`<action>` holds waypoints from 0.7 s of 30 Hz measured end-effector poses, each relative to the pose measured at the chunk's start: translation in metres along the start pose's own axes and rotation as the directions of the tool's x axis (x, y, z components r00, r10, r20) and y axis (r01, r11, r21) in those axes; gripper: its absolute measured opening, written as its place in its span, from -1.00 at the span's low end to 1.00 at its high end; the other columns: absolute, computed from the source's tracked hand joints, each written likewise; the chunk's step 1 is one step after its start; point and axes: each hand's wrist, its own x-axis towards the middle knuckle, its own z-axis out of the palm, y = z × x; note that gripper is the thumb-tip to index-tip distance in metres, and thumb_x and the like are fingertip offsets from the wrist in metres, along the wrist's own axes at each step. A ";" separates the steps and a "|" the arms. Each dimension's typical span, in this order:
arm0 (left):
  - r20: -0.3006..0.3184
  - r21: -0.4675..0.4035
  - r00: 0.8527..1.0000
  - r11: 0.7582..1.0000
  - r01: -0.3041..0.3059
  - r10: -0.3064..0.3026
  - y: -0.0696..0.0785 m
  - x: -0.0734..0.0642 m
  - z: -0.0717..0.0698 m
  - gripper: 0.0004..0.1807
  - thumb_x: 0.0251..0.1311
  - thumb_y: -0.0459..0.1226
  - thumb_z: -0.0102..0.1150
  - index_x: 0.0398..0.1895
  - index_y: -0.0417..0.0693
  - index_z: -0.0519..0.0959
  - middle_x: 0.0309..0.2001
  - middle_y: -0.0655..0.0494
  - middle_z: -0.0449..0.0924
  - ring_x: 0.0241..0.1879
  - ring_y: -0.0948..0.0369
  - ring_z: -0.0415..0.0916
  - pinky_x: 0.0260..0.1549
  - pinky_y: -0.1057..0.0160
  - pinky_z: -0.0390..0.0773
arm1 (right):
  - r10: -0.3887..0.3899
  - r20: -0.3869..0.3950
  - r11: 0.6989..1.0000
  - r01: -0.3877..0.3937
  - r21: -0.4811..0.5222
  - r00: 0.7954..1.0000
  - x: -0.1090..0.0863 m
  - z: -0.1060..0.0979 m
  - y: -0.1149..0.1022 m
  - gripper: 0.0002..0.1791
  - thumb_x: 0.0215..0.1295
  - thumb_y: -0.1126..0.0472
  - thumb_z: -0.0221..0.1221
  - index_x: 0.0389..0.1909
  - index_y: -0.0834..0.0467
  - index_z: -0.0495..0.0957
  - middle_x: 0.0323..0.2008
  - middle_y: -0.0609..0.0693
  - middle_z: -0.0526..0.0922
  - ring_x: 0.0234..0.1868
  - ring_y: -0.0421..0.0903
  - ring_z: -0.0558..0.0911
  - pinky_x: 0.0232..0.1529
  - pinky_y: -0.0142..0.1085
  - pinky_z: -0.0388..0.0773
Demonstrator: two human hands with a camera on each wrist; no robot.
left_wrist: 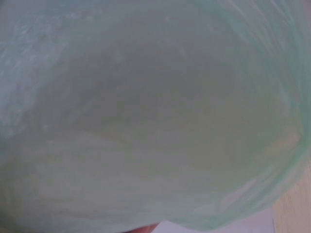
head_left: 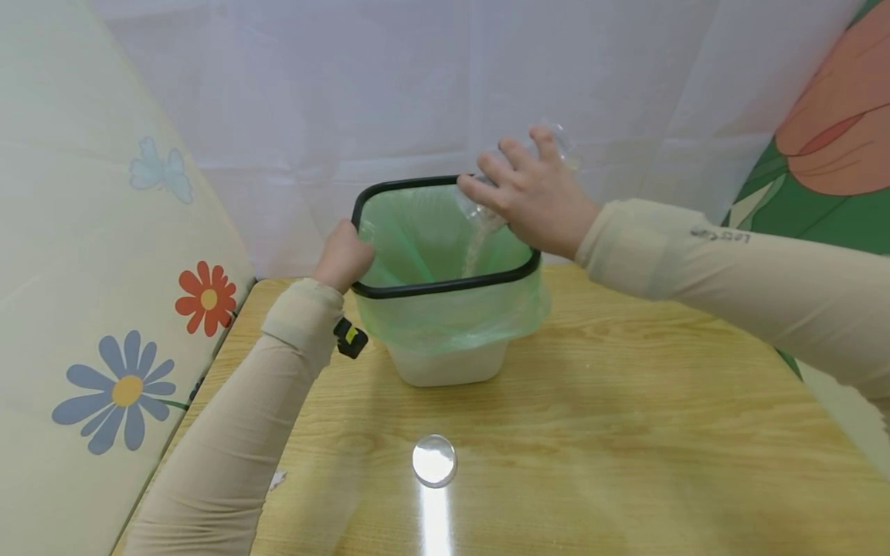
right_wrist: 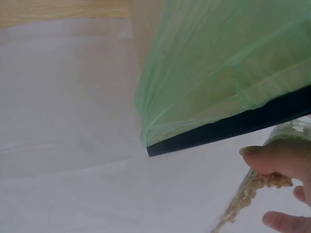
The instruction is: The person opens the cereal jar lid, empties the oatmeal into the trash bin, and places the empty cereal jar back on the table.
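Observation:
A white trash bin [head_left: 445, 365] with a black rim [head_left: 445, 288] stands on the table, lined with a green plastic bag [head_left: 452, 320] folded over the rim. My left hand [head_left: 345, 255] grips the rim at its left side; in the left wrist view the bag [left_wrist: 155, 111] fills nearly everything. Over the bin's right side, my right hand [head_left: 531, 193] holds a clear jar [head_left: 467, 204] tilted mouth-down. Pale brown flakes [head_left: 474, 251] stream from it into the bag. The right wrist view shows flakes [right_wrist: 262, 183] inside the jar, beneath the thumb.
A round silver lid [head_left: 434, 461] lies on the wooden table [head_left: 626, 432] in front of the bin. A white scrap [head_left: 277, 479] is beside the left sleeve. White cloth [head_left: 334, 93] hangs behind the bin, and a flower-patterned panel [head_left: 69, 232] stands at the left.

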 end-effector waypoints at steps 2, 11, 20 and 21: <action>0.001 0.009 1.000 1.000 0.002 -0.002 0.000 0.000 0.000 -0.30 0.24 -0.45 -0.30 0.44 -0.49 -0.15 0.42 -0.38 -0.01 0.29 -0.09 0.13 0.15 0.01 0.26 | -0.002 0.001 1.000 0.002 -0.007 1.000 0.000 0.000 0.000 -0.50 0.10 0.45 0.28 0.10 0.17 0.47 -0.10 0.26 0.55 -0.04 0.27 0.44 0.00 0.20 0.23; 0.008 -0.010 1.000 1.000 0.011 -0.011 0.001 0.000 -0.001 -0.31 0.26 -0.45 -0.30 0.45 -0.47 -0.15 0.42 -0.36 0.01 0.19 -0.07 0.16 0.05 0.03 0.27 | -0.006 0.012 1.000 0.006 -0.013 1.000 0.000 -0.001 0.001 -0.45 0.04 0.46 0.32 0.10 0.17 0.46 -0.08 0.25 0.54 -0.01 0.26 0.43 0.02 0.18 0.21; 0.023 -0.031 1.000 0.999 0.017 -0.016 0.001 -0.002 -0.002 -0.31 0.28 -0.46 -0.31 0.47 -0.44 -0.18 0.43 -0.35 -0.02 0.11 -0.08 0.16 -0.06 0.06 0.25 | -0.022 0.055 1.000 0.023 -0.021 0.998 0.000 -0.002 0.001 -0.45 0.06 0.46 0.31 0.12 0.17 0.48 -0.03 0.26 0.53 0.03 0.28 0.42 0.05 0.18 0.21; 0.025 -0.033 1.000 0.999 0.017 -0.017 0.001 -0.002 -0.002 -0.31 0.28 -0.46 -0.31 0.47 -0.44 -0.18 0.43 -0.35 -0.03 0.11 -0.08 0.15 -0.06 0.06 0.24 | -0.022 0.060 1.000 0.023 -0.019 0.998 0.000 -0.002 0.002 -0.45 0.06 0.46 0.31 0.12 0.17 0.48 -0.02 0.26 0.52 0.04 0.28 0.41 0.05 0.18 0.21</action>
